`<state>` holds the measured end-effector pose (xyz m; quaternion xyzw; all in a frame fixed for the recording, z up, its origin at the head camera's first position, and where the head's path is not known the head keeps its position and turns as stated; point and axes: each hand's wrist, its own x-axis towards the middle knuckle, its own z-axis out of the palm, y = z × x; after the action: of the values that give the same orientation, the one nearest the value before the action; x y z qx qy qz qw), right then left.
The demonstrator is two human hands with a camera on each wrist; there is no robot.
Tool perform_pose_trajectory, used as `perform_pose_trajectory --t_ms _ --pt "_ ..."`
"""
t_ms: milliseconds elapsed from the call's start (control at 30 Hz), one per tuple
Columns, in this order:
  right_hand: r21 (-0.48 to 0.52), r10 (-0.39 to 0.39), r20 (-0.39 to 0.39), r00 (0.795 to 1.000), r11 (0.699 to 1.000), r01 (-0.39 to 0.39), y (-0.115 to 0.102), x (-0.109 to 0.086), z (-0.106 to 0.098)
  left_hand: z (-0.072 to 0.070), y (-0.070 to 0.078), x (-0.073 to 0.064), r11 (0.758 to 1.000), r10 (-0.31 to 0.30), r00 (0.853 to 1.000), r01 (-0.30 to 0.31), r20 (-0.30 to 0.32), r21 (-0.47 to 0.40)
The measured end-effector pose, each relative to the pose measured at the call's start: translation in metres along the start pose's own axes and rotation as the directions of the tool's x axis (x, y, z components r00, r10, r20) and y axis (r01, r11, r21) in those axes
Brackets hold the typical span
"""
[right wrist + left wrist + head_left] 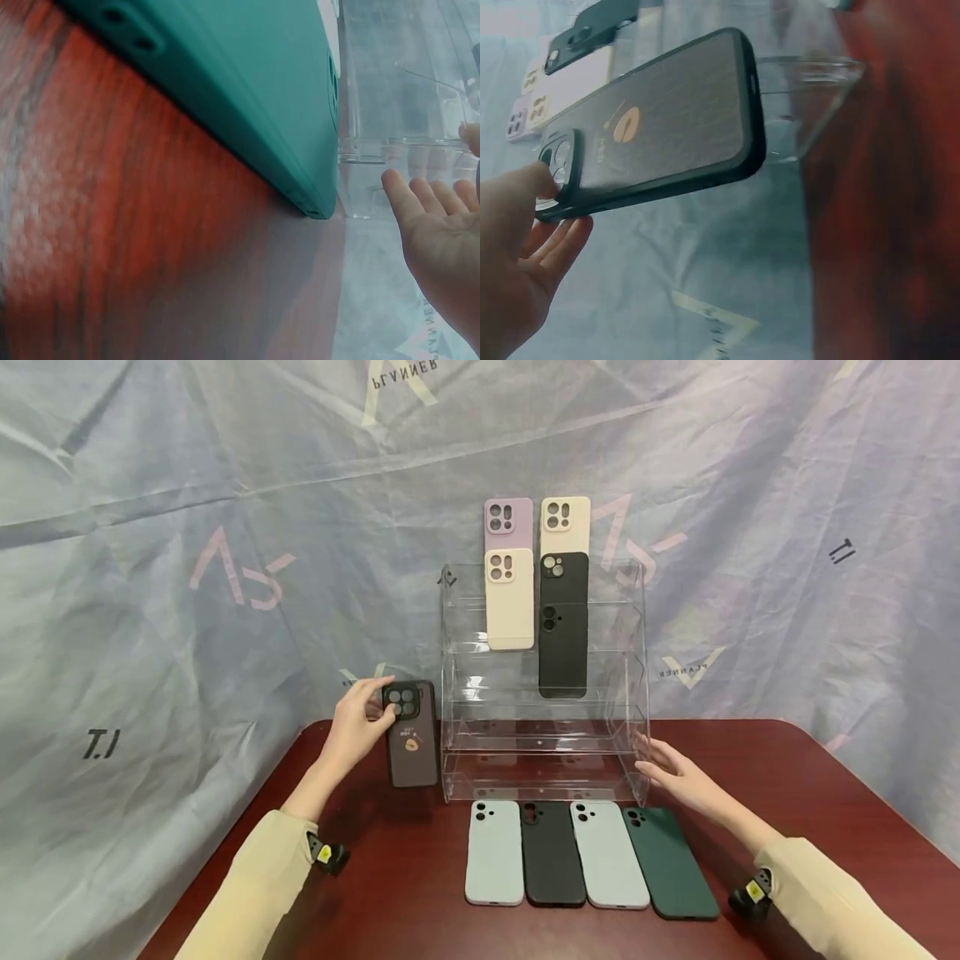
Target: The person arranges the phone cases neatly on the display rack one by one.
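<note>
My left hand pinches a dark phone case with a black rim by its camera-cutout end, thumb over the cutout. The left wrist view shows the same case with a small tan print on its translucent back. It is held off the table, beside the left side of a clear stepped display rack. At the rack's lower right side is my right hand, fingers extended and nothing in it. Whether these fingers touch the rack I cannot tell. A green phone case lies nearest that hand.
Left of the green case lie a pale case, a black case and another pale case. On the rack's upper tiers stand a purple case, cream cases and black cases. A printed cloth hangs behind the table.
</note>
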<state>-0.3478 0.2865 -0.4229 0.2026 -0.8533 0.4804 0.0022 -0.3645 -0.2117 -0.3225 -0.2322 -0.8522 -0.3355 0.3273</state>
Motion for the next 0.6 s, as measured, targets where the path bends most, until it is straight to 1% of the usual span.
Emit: perform_pose_trajectory --t_ms 100,167,333,467,600 --pt "0.002 -0.009 -0.002 1.0 1.0 0.009 0.0 0.001 0.0 0.002 0.004 0.017 0.999 0.015 0.998 -0.017 -0.057 -0.036" --pt "0.011 -0.017 0.007 1.0 1.0 0.017 -0.001 0.0 0.001 0.002 0.009 0.027 0.998 0.02 0.996 -0.025 -0.09 -0.059" --pt "0.014 -0.025 0.01 1.0 1.0 0.025 -0.003 0.0 0.001 0.006 0.024 0.055 0.994 0.044 0.989 -0.058 -0.142 -0.097" --pt "0.014 -0.024 0.01 1.0 1.0 0.024 -0.004 0.0 0.0 0.014 0.033 0.074 0.989 0.069 0.982 -0.09 -0.174 -0.12" --pt "0.006 -0.013 0.011 1.0 1.0 0.013 -0.002 0.001 0.0 0.024 0.037 0.088 0.982 0.098 0.972 -0.129 -0.212 -0.141"
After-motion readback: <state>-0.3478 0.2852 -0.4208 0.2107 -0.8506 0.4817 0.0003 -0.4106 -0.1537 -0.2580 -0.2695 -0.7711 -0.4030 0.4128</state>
